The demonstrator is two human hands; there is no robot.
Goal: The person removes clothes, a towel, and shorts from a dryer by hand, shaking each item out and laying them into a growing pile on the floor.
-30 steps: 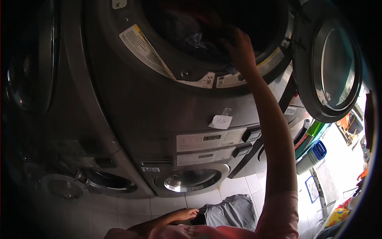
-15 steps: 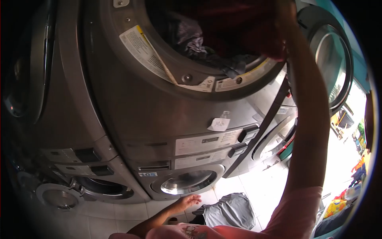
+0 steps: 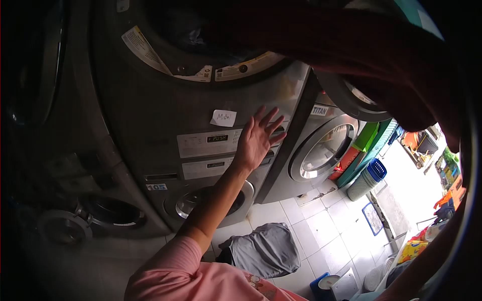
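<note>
My left hand (image 3: 257,140) is raised in front of the dryer's control panel (image 3: 208,144), empty, with its fingers spread. A large dark red cloth (image 3: 371,47) stretches from the dryer's round opening across the top right and hangs down at the right side. My right forearm (image 3: 432,263) shows at the lower right edge, and the right hand itself is out of sight. Inside the shadowed dryer opening lies some dark laundry (image 3: 193,35). A handwritten paper note (image 3: 223,118) is stuck on the dryer front, just left of my left fingertips.
Below sits a washer door (image 3: 188,203). A grey-covered stool-like object (image 3: 266,251) stands on the tiled floor (image 3: 326,241). To the right are another front-loading machine (image 3: 324,148), stacked baskets (image 3: 366,180), and a blue-edged scale (image 3: 324,286). An open washer door (image 3: 65,228) juts out at the left.
The dark red cloth has come out of the drum toward the right. My right arm has swung down to the right edge; my left hand has risen to the panel. The view has shifted right.
</note>
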